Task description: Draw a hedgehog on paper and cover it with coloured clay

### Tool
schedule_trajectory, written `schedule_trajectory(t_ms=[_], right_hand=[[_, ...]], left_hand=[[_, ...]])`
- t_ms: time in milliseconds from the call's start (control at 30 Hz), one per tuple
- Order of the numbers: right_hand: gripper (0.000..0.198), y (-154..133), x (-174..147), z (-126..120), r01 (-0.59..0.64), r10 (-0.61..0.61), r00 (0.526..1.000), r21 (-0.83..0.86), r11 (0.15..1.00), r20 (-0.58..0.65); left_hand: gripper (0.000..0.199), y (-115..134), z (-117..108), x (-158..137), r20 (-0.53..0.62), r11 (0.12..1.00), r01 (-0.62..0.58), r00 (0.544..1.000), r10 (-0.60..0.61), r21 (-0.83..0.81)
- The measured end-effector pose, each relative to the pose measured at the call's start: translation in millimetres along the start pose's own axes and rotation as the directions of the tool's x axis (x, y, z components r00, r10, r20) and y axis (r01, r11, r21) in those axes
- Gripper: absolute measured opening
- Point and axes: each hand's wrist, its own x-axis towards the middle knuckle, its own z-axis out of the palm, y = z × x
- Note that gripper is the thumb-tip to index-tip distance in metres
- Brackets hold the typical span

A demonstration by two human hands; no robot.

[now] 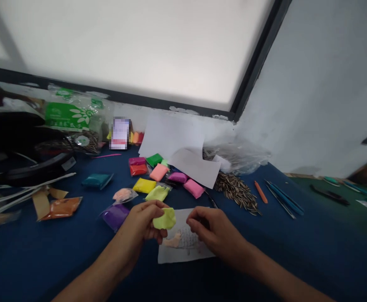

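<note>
My left hand [145, 220] pinches a lump of yellow-green modelling clay [165, 219] between thumb and fingers. Just to its right, my right hand [210, 228] is closed with thumb and fingertips together; whatever may be between them is too small to make out. Below both hands lies a sheet of drawing paper [170, 256] with a pencilled pattern and a patch of peach-coloured clay [173, 241] on it. An opened packet of yellow-green clay [157, 193] rests just beyond my left hand, and a purple clay packet [115, 216] lies beside my left wrist.
Several coloured clay packets [144, 185] lie behind the paper. Sunflower seeds [238, 193] spill from a clear bag [240, 157]. An orange tool [261, 192] and blue tweezers [285, 199] lie at right. White cables [22, 191] and a phone [120, 133] are at left.
</note>
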Motion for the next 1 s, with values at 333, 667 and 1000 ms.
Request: schedule_trajectory(t_ms=[333, 667, 1000], right_hand=[[0.016, -18.0, 80.5, 4.8, 0.018, -0.036, 0.997, -0.265, 0.964, -0.064], [0.016, -15.2, 109.5, 17.8, -0.053, 0.053, 0.998, -0.018, 0.998, -0.026], [0.016, -20.8, 25.8, -3.5, 0.026, 0.041, 0.992, 0.515, 0.857, -0.118]], left_hand=[[0.036, -8.6, -2.3, 8.0, 0.011, 0.999, 0.018, 1.0, -0.019, 0.028], [0.027, -9.8, -9.1, 16.1, -0.017, 1.0, -0.016, 1.0, 0.016, 0.007], [0.078, -6.5, -3.0, 1.7, 0.056, 0.995, 0.092, 0.994, -0.089, -0.044]])
